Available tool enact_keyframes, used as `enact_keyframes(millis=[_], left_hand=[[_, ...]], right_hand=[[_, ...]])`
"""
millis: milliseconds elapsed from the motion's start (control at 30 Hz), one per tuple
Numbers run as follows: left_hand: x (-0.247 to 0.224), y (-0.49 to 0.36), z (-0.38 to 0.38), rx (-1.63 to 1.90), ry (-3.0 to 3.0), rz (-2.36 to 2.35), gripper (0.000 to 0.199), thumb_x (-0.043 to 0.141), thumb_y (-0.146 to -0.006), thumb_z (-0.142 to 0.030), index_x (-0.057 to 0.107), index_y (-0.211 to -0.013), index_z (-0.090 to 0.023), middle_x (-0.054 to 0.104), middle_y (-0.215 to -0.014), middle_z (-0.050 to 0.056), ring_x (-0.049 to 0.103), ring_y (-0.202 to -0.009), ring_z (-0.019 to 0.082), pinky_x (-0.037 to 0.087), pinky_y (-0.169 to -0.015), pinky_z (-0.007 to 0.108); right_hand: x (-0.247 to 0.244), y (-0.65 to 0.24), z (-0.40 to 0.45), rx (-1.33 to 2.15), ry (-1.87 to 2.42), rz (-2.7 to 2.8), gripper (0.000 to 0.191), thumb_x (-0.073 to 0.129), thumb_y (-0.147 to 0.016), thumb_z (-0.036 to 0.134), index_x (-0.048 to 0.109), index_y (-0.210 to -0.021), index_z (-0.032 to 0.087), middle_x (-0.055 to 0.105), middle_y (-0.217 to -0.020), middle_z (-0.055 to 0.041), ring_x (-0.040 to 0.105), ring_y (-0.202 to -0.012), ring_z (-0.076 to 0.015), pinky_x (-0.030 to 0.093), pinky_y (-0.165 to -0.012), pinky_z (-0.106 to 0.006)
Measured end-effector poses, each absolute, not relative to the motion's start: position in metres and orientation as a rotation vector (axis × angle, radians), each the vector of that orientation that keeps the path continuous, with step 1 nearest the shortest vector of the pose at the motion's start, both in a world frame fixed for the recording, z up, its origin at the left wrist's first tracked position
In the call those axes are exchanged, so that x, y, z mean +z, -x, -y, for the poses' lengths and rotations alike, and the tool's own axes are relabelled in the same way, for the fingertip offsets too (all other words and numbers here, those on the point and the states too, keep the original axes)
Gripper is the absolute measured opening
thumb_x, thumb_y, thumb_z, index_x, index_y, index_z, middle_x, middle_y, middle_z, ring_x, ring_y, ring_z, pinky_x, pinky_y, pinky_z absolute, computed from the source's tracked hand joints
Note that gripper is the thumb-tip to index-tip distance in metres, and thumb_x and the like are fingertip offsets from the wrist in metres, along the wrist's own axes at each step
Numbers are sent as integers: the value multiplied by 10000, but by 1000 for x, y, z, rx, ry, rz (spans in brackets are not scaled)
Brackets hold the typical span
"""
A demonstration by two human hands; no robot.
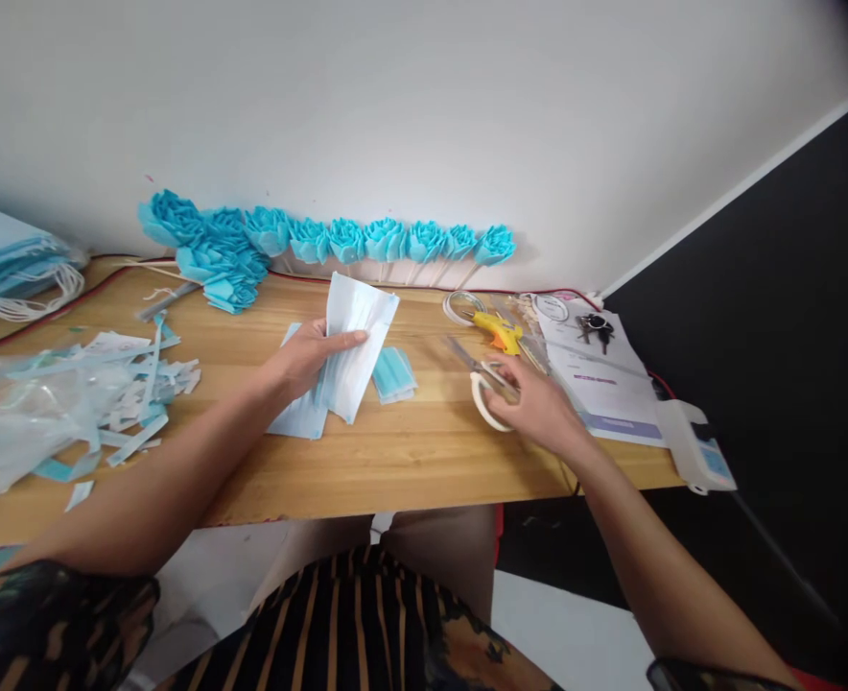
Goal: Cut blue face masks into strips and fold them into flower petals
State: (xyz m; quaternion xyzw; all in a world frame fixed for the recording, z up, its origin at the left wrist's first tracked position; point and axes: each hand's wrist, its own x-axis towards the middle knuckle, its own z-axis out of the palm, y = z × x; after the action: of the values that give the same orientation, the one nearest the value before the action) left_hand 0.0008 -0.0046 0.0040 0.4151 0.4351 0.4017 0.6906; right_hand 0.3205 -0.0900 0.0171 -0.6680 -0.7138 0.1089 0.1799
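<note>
Print on the paper (615, 395) is too small to read. The wooden table (424, 465) meets a pale wall (424, 106), dark panel (776, 317) at right; blue flowers (385, 239) line its back. The left hand (309, 357) pinches a mask (363, 369) above the table; the right hand (533, 401) grasps scissors (477, 367) near the glue gun (497, 331).

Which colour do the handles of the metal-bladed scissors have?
The looped handles are off-white, seen best in the head view, in the right hand.
</note>
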Motion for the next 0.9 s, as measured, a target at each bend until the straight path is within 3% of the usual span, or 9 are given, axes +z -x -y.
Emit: enact_keyframes(millis=[133,267,400,567,900], left_hand=[[7,1,6,922,-985,-996,503,904,-560,-439,652,-874,-139,673,-721,34,603,-606,168,466,-559,283],[16,3,0,941,-1039,-1031,488,880,-596,-491,658,-852,-139,650,-697,26,562,-584,142,410,-540,261],[23,12,-11,917,-1098,-1077,520,884,-589,-528,696,-862,-127,671,-736,40,572,-614,144,407,-566,258],[13,23,-12,926,-1056,-1129,495,866,-606,-546,682,-817,-137,666,-707,35,557,-580,143,387,-538,256],[11,19,0,840,-1111,-1079,405,844,-650,-502,665,-760,-157,638,-671,32,504,-542,131,324,-488,246]], right_hand=[[31,-304,72,961,1407,1604,670,745,-761,423,533,-1382,291,682,-1090,-55,677,-948,-223,551,-891,-406],[32,-277,48,1394,1094,1463,623,768,-728,552,618,-1250,245,710,-1017,-73,686,-927,-236,545,-916,-430],[33,-261,23,1463,1050,1577,612,797,-741,517,605,-1253,240,712,-1109,-101,675,-964,-231,534,-812,-366],[28,-254,10,1502,1066,1686,604,726,-777,644,616,-1155,186,695,-992,-98,641,-805,-180,471,-630,-283],[25,-252,28,1620,1003,1744,674,757,-741,669,583,-1195,202,637,-988,-66,599,-780,-148,510,-692,-287]])
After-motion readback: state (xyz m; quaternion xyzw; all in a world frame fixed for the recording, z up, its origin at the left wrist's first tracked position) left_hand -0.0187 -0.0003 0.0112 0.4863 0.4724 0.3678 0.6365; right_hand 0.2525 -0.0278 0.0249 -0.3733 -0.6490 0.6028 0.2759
